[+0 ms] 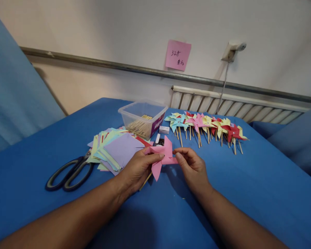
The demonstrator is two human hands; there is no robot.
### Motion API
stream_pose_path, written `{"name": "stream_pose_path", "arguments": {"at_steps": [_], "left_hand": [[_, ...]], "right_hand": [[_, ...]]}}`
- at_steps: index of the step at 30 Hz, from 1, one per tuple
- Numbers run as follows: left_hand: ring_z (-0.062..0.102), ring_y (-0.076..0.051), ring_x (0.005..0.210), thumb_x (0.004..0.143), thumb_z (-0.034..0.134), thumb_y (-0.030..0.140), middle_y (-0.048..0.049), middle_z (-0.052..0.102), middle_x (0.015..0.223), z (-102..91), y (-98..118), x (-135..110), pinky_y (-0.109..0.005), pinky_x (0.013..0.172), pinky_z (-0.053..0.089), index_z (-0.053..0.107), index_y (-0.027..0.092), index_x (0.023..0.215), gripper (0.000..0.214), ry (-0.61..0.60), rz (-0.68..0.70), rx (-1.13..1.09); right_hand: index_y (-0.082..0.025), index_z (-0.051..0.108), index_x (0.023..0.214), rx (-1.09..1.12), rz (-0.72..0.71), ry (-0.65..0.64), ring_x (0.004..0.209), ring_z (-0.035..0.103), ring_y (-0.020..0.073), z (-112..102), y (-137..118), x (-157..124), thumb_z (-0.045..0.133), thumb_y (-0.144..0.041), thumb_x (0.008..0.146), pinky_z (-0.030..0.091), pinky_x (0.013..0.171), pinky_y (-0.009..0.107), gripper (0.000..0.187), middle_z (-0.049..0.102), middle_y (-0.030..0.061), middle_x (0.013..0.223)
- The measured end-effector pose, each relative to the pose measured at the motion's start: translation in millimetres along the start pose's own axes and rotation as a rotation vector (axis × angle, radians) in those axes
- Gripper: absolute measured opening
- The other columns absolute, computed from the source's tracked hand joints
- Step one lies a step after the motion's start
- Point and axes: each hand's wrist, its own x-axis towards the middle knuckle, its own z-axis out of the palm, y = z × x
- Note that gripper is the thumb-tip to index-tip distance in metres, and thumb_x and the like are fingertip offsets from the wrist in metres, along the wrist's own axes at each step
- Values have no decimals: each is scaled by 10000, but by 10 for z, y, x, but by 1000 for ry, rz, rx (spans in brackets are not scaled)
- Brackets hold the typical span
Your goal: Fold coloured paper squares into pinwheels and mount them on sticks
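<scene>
A pink paper pinwheel point(166, 154) is held up between both hands above the blue table. My left hand point(141, 166) is closed on it, its thumb pressing near the centre. A thin wooden stick point(145, 181) slants down beneath that hand; whether it is joined to the pinwheel I cannot tell. My right hand point(193, 166) pinches the tip of the right-hand blade between thumb and bent fingers. Just behind the pinwheel lies a small open box point(160, 141) with dark contents, partly covered by the paper.
Left of my hands lie stacked coloured paper squares point(121, 148) and dark-handled scissors point(68, 174). Behind stands a clear plastic bin point(145, 119) of wooden sticks, beside a small white box point(164, 130). Finished-looking pinwheels point(198, 121) form a row at the back right of the blue table point(248, 186).
</scene>
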Motion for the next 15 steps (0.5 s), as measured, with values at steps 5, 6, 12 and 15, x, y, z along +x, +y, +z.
{"name": "stream_pose_path", "arguments": {"at_steps": [5, 6, 12, 15], "left_hand": [[637, -140, 717, 689, 725, 134, -56, 688, 800, -11, 7, 11, -222, 678, 484, 657, 117, 933, 254, -6, 2, -15], [637, -139, 720, 685, 726, 131, -52, 687, 799, -14, 5, 14, -220, 681, 483, 658, 119, 931, 255, -10, -6, -17], [645, -157, 702, 666, 736, 136, -66, 688, 782, -30, -20, 21, -258, 701, 487, 657, 114, 904, 252, -31, -34, -15], [649, -168, 712, 640, 765, 140, -62, 684, 789, -29, -21, 16, -287, 724, 488, 650, 123, 900, 285, -28, -13, -2]], "right_hand": [[-226, 581, 1114, -110, -166, -132, 938, 612, 206, 8, -72, -17, 712, -281, 746, 498, 837, 373, 396, 654, 65, 1052], [-231, 574, 1121, -134, -181, -137, 948, 610, 207, 8, -79, -14, 707, -261, 748, 497, 840, 375, 398, 651, 64, 1061], [-231, 597, 1067, -185, -172, -80, 831, 614, 182, 7, -34, 12, 670, -245, 774, 504, 769, 355, 302, 663, 52, 967], [-215, 610, 1042, -172, -138, -67, 780, 606, 171, 17, -8, 7, 664, -268, 783, 505, 740, 342, 270, 669, 57, 946]]}}
